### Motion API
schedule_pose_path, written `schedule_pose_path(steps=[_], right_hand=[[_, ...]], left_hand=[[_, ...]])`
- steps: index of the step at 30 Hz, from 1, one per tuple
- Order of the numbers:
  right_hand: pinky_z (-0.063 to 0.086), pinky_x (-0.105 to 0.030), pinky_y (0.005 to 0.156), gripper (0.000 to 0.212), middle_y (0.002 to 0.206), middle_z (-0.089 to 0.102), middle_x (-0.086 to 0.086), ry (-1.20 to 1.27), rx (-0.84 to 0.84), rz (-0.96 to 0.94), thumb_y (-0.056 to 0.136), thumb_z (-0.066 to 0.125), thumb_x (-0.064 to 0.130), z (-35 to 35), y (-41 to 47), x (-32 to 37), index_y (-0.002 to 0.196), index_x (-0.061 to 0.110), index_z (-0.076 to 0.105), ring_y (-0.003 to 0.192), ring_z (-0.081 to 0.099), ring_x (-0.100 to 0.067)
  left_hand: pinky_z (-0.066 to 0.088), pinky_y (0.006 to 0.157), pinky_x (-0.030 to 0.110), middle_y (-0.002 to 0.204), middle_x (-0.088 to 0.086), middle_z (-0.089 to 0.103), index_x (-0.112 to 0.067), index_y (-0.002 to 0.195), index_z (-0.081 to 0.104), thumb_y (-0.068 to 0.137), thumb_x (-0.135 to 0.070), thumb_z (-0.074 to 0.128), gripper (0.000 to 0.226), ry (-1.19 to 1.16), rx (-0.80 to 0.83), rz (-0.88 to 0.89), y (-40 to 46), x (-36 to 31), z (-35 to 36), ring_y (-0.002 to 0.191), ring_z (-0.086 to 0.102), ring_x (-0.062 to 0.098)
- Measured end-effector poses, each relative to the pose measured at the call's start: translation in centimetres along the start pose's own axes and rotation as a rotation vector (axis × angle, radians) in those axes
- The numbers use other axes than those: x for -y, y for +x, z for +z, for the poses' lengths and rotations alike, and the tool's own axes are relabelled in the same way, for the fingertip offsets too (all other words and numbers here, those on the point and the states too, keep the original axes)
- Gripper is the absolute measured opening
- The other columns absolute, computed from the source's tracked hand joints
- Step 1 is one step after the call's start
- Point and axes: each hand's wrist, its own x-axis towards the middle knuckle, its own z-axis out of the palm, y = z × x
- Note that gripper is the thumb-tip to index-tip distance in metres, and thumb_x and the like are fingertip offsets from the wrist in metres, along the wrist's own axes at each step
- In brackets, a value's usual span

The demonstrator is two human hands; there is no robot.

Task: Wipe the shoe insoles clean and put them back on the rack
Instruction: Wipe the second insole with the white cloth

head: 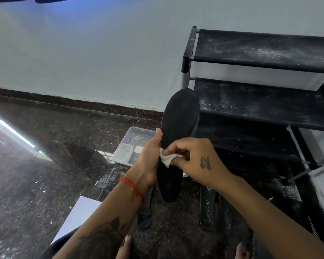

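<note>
We are mid-wipe. The left hand (148, 156) grips the insole (178, 128) by its edge, thumb curled over the rim, holding it upright in front of the rack (260, 101). The right hand (193, 156) pinches a small white cloth (167, 158) between thumb and fingertips and presses it to the insole's middle. Next we likely need strokes along the surface, toward the toe. The insole looks dark and matte; whether dust remains we cannot tell. Three more insoles, two of them speckled (208, 206), lie on the floor.
</note>
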Motion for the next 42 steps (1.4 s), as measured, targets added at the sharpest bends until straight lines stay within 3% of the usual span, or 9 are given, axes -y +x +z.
schedule_pose_path(steps=[3, 8, 15, 19, 22, 28, 34, 39, 42], right_hand=[[0.052, -0.027, 0.064, 0.030, 0.076, 0.068, 0.008, -0.173, 0.064, -0.139, 0.065, 0.063, -0.003, -0.8, -0.1, -0.3, 0.073, 0.023, 0.075, 0.070, 0.062, -0.006], [0.052, -0.033, 0.062, 0.018, 0.076, 0.067, 0.004, -0.380, -0.240, -0.097, 0.069, 0.070, 0.005, -0.2, 0.2, -1.4, 0.081, 0.018, 0.074, 0.072, 0.062, -0.015], [0.047, -0.030, 0.059, 0.011, 0.072, 0.066, 0.010, -0.273, 0.121, -0.117, 0.071, 0.064, 0.022, -0.8, -0.1, 0.2, 0.075, 0.026, 0.073, 0.068, 0.058, -0.007], [0.041, -0.026, 0.053, 0.007, 0.067, 0.064, 0.005, -0.517, -0.123, -0.084, 0.071, 0.066, 0.019, -1.3, -0.1, -0.8, 0.073, 0.022, 0.072, 0.066, 0.058, -0.017], [0.050, -0.033, 0.059, 0.011, 0.074, 0.067, 0.004, -0.386, -0.172, -0.045, 0.072, 0.070, 0.011, 0.0, -0.3, -0.7, 0.080, 0.019, 0.070, 0.069, 0.062, -0.016], [0.049, -0.021, 0.060, 0.005, 0.071, 0.069, 0.010, -0.105, 0.157, -0.006, 0.075, 0.070, 0.020, -0.6, -0.4, 0.9, 0.077, 0.023, 0.072, 0.064, 0.063, -0.004], [0.047, -0.017, 0.056, 0.013, 0.068, 0.070, 0.002, 0.355, -0.100, 0.283, 0.076, 0.073, 0.020, -2.4, 0.3, 0.4, 0.083, 0.022, 0.062, 0.057, 0.061, -0.002], [0.034, -0.013, 0.055, 0.009, 0.071, 0.061, 0.006, -0.366, -0.247, 0.050, 0.074, 0.070, 0.014, 0.1, 0.0, -1.0, 0.072, 0.022, 0.068, 0.071, 0.054, -0.011], [0.042, -0.019, 0.059, 0.014, 0.077, 0.061, 0.003, -0.367, -0.288, -0.041, 0.076, 0.066, 0.008, 0.1, 0.0, -0.9, 0.084, 0.019, 0.071, 0.073, 0.057, -0.014]], left_hand=[[0.059, 0.063, 0.025, 0.086, 0.012, 0.074, -0.004, 0.090, 0.072, 0.101, -0.048, 0.020, 0.068, 0.002, -0.011, 0.025, 0.3, -0.1, -0.3, 0.074, 0.072, 0.019], [0.059, 0.068, 0.025, 0.088, 0.011, 0.073, -0.006, 0.103, 0.065, 0.100, -0.051, 0.023, 0.062, 0.032, 0.005, 0.000, 0.1, 0.3, 0.2, 0.075, 0.072, 0.018], [0.059, 0.063, 0.027, 0.090, 0.013, 0.073, -0.004, 0.089, 0.074, 0.101, -0.050, 0.021, 0.071, 0.021, 0.001, -0.002, 0.4, 0.0, -0.6, 0.077, 0.072, 0.021], [0.058, 0.071, 0.025, 0.092, 0.010, 0.073, -0.007, 0.103, 0.067, 0.100, -0.051, 0.020, 0.064, 0.062, 0.017, -0.019, 0.6, 0.4, -0.3, 0.079, 0.071, 0.018], [0.059, 0.070, 0.028, 0.091, 0.013, 0.072, -0.004, 0.095, 0.073, 0.099, -0.051, 0.028, 0.065, 0.043, 0.010, -0.047, 0.7, 0.6, -0.3, 0.078, 0.071, 0.020], [0.059, 0.065, 0.028, 0.093, 0.014, 0.073, -0.003, 0.102, 0.067, 0.100, -0.047, 0.028, 0.058, 0.052, -0.064, 0.012, 0.6, 0.0, -0.6, 0.078, 0.072, 0.022], [0.057, 0.056, 0.024, 0.079, 0.009, 0.073, -0.009, 0.076, 0.078, 0.100, -0.046, 0.027, 0.068, 0.060, 0.014, 0.031, 0.4, -0.2, 0.0, 0.066, 0.071, 0.017], [0.055, 0.080, 0.029, 0.101, 0.010, 0.071, -0.009, 0.107, 0.068, 0.100, -0.046, 0.026, 0.056, 0.079, 0.001, 0.000, 0.4, 0.0, -0.4, 0.086, 0.070, 0.019], [0.058, 0.071, 0.027, 0.089, 0.012, 0.072, -0.005, 0.105, 0.064, 0.101, -0.044, 0.028, 0.053, 0.089, 0.004, -0.033, 0.0, -0.2, -0.2, 0.076, 0.071, 0.020]])
